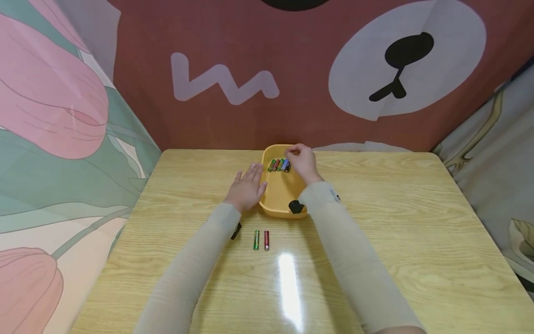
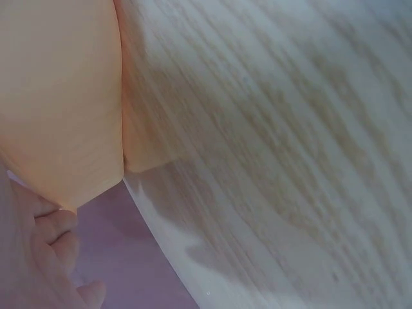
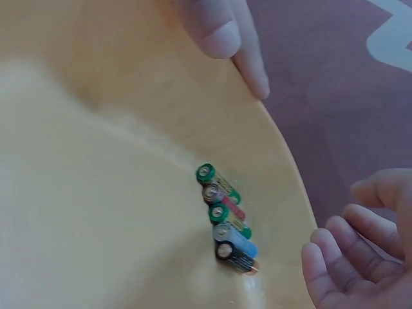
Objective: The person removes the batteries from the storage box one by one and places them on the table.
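A yellow-orange plastic tray (image 1: 283,215) sits at the far side of the table. Inside it, near the far end, several batteries (image 1: 278,165) lie side by side: green, red, green, blue and black (image 3: 235,255). My left hand (image 1: 247,186) rests along the tray's left rim with its fingers straight; its fingertips also show at the tray wall (image 2: 61,116) in the left wrist view. At the far right rim is my right hand (image 1: 303,163), fingers loosely bent and holding nothing, close beside the batteries. A green battery (image 1: 256,240) and a red battery (image 1: 266,240) lie on the table in front of the tray.
The wooden table (image 1: 375,241) ends just behind the tray, where a brown printed cloth (image 1: 300,120) hangs. Another printed cloth (image 1: 54,111) hangs on the left. Black wrist cameras (image 1: 296,206) are worn at both sleeves.
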`<action>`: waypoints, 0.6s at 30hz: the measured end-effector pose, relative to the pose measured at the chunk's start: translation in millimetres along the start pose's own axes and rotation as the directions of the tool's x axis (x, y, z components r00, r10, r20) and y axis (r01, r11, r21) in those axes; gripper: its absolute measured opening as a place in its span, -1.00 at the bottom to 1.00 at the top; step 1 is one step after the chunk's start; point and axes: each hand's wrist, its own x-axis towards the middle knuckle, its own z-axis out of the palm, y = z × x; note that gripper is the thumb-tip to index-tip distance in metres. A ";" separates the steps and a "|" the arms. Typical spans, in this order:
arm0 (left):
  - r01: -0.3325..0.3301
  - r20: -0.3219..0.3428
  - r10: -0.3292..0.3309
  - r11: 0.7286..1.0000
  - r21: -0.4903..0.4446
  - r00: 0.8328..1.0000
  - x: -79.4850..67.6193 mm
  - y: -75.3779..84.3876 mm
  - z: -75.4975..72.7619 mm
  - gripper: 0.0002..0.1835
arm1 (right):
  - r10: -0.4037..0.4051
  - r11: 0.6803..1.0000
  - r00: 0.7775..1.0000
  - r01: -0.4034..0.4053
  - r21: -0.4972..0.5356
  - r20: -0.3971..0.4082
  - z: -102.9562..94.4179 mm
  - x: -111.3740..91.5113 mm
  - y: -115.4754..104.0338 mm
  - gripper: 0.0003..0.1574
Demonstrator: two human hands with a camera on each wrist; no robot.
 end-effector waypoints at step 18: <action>-0.017 -0.018 0.017 1.000 -0.002 1.000 1.0 -2.6 4.1 -0.29 | 0.169 0.985 0.984 -0.169 0.020 -0.047 16.0 10.1 11.4 -0.50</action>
